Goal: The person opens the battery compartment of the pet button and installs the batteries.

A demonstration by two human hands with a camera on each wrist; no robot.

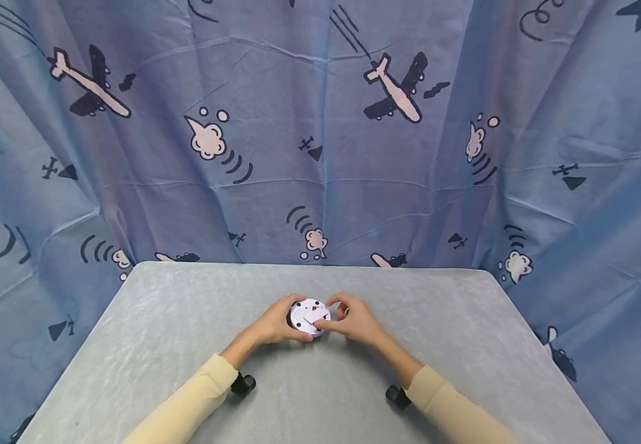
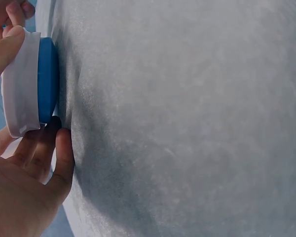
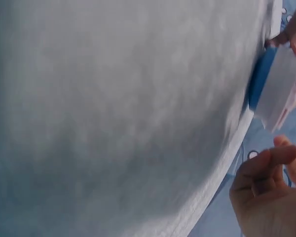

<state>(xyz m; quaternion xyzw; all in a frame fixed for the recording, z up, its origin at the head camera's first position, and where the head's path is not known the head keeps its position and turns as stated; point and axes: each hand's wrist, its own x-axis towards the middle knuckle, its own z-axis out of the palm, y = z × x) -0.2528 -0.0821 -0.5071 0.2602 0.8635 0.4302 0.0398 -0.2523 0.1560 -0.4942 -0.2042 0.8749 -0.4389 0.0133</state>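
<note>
A round white device (image 1: 302, 316) with small holes and dark feet on its upward face sits near the middle of the table. Its lower part is blue (image 2: 48, 81), seen from the side in both wrist views. My left hand (image 1: 277, 322) grips it from the left, thumb at the near rim and fingers around the far side. On the right, my right hand (image 1: 355, 319) has its thumb on a pale flat panel (image 1: 316, 314) on the face. The bent fingers (image 3: 259, 170) of that hand stand apart from the rim in the right wrist view.
The device is over a pale grey table (image 1: 187, 370) with rounded far corners. A blue curtain (image 1: 276, 154) printed with planes and clouds hangs behind and at both sides. Dark wrist cameras (image 1: 242, 385) stick out by the yellowish sleeves (image 1: 187, 404).
</note>
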